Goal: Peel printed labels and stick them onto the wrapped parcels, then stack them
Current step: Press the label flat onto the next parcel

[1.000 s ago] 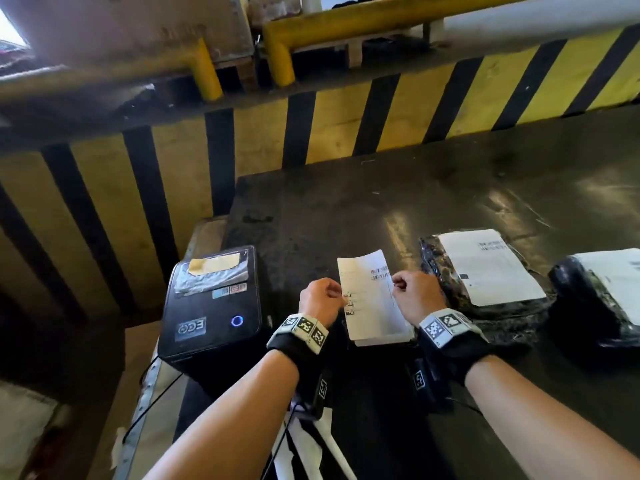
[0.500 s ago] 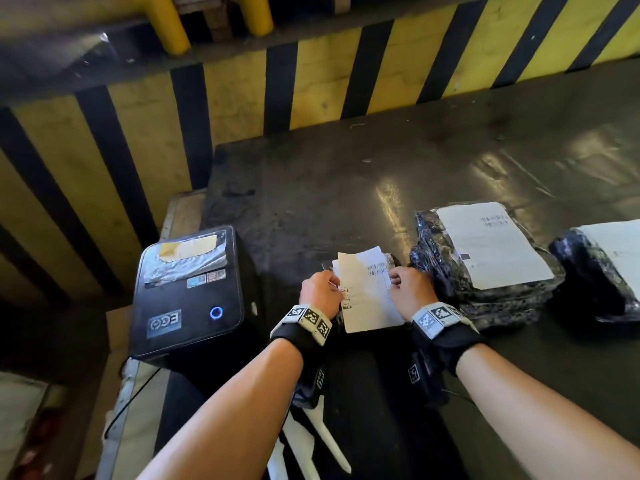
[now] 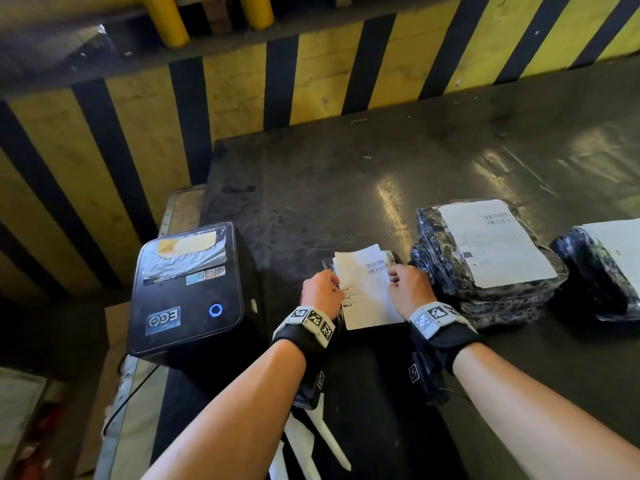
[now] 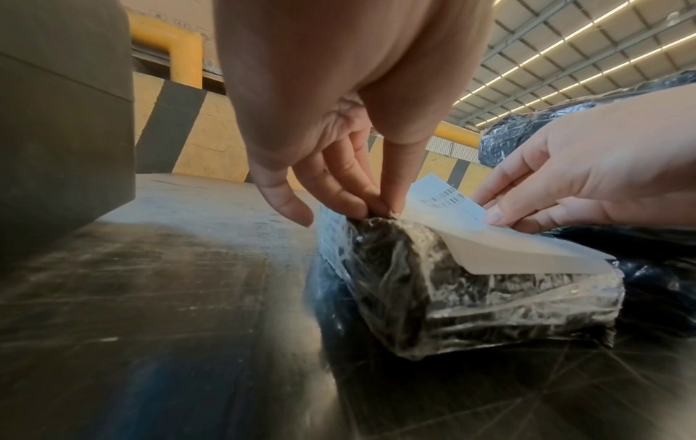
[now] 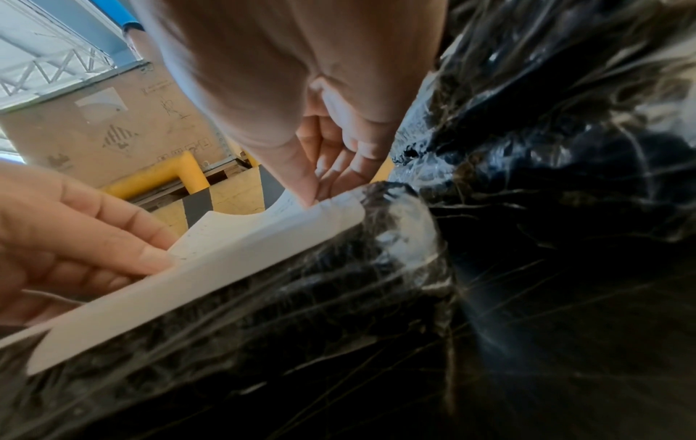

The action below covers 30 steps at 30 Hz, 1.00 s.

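Two hands (image 3: 367, 292) pinching label (image 3: 367, 299) on parcel (image 4: 471, 297)

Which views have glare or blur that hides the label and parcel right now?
Head view: sharp, glare streaks on the table, label readable. Left wrist view: edges soft and vignetted, parcel film glints, barcode legible. Right wrist view: close and soft, wrap highlights blur the parcel; label's print hardly shows.

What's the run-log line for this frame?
step: laying label on wrapped parcel | left hand: pinching left edge | right hand: pinching right edge | label: not yet pressed flat | labelled parcels: on right
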Tool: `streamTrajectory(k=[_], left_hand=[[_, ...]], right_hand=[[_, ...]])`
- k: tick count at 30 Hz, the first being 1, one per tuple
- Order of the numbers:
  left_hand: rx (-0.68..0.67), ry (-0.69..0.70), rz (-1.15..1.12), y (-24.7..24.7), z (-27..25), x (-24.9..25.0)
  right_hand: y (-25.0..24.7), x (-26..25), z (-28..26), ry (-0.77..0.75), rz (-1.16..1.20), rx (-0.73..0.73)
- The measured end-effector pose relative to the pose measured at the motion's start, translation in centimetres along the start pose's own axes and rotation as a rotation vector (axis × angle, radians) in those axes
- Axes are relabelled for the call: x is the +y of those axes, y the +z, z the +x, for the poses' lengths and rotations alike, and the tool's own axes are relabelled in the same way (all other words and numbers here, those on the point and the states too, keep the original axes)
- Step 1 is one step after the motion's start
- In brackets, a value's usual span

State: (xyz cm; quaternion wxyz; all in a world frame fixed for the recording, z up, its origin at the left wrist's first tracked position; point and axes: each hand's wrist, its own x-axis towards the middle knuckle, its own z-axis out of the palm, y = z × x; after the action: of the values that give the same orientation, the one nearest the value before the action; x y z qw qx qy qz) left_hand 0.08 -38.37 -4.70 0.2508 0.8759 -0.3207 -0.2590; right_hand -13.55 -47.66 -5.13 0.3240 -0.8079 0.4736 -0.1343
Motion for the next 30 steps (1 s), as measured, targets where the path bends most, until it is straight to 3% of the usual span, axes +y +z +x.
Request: streamTrajectory(k=[6, 11, 14, 18, 23, 26, 30], left_hand=[[0.003, 0.038, 0.130, -0.9, -0.8, -0.1], [-0.077, 0.427, 0.286, -0.5, -2.2, -1.6], [-0.176, 0.568, 0.433, 0.6, -2.9, -3.7], [-0.217, 0.506, 0.565, 0.5, -3.6, -4.5], [-0.245, 0.445, 0.560, 0.5, -4.5, -4.1], [-0.250, 0.443, 0.564, 0.4, -4.8, -3.7], [-0.277, 0.448, 0.573, 0.2, -4.9, -3.3]], right_hand=[[0.5, 0.7, 0.4, 0.009, -0.081, -0.007], [1.0, -1.6, 0.5, -0.233, -0.201, -0.023], [1.8, -4.4, 1.2, -0.278, -0.300, -0.211], [2.8, -5.2, 2.3, -0.196, -0.457, -0.398], [1.8, -1.9, 3.1, -0.092, -0.471, -0.348], [0.8, -2.5, 4.0, -0.007, -0.512, -0.362], [1.8, -6.3, 4.8, -0.111, -0.591, -0.413]])
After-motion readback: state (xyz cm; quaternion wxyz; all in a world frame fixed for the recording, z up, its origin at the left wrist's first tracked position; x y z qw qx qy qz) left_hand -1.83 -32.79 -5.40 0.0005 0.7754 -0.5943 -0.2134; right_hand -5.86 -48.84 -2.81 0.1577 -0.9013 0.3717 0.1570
